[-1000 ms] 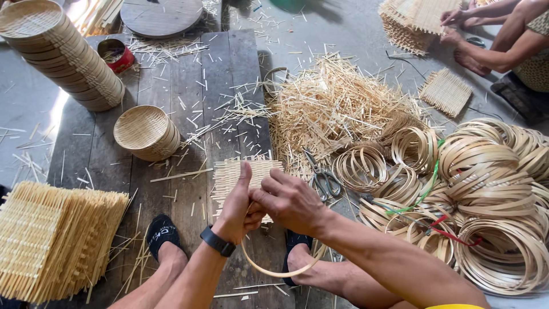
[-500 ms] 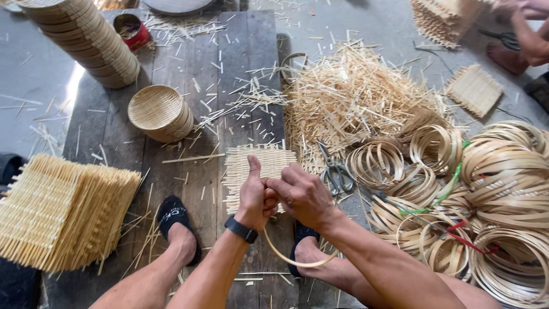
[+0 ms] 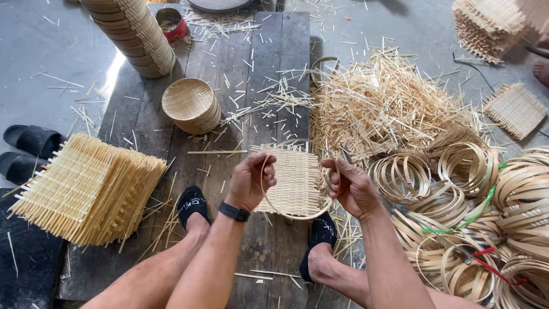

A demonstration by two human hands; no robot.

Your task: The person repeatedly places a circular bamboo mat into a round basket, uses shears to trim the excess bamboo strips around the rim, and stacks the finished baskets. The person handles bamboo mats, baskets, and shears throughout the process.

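**Hoop held over woven mat**

Both hands gripped one thin bamboo hoop [image 3: 297,213]: the left hand [image 3: 250,182] pinched its left side, the right hand [image 3: 350,186] closed on the right. It hung just above a square woven mat [image 3: 294,180] on the wooden table [image 3: 251,86], apparently for sizing. Coiled hoops [image 3: 457,200] lay near the right hand, stacked mats [image 3: 86,191] on the left.

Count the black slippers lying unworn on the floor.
2: a pair of black slippers at the left edge, one above the other, beside the stack of woven mats. Others may be hidden.
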